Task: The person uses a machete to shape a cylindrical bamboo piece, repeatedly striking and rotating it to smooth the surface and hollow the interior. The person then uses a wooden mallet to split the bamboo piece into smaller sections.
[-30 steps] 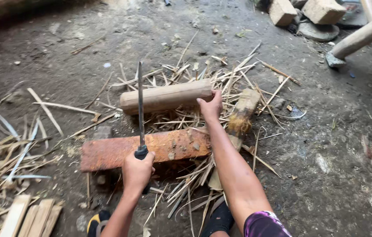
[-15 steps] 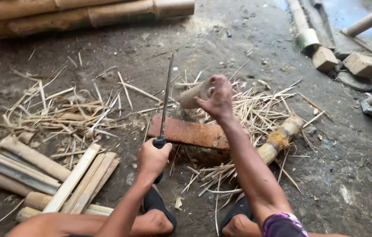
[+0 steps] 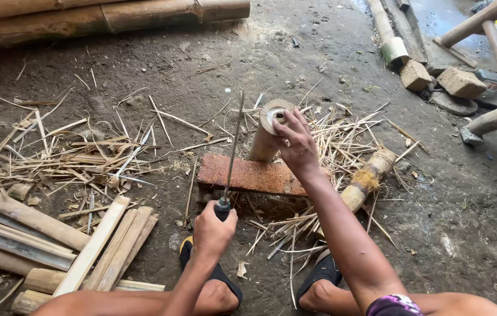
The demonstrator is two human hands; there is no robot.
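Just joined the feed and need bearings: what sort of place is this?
Likely a rough outdoor or shed-type bamboo-splitting spot: bare dirt floor, scattered bamboo slivers, stacked split slats, whole bamboo poles along the edge.

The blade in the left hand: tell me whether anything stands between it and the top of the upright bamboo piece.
Nothing visible does. The blade is held upright in the left hand, just left of the bamboo piece, which the right hand steadies at its rim on the reddish board. Only open air separates them.

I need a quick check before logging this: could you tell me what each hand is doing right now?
Left hand: closed on the knife handle, blade up.
Right hand: gripping the top of the upright bamboo piece.
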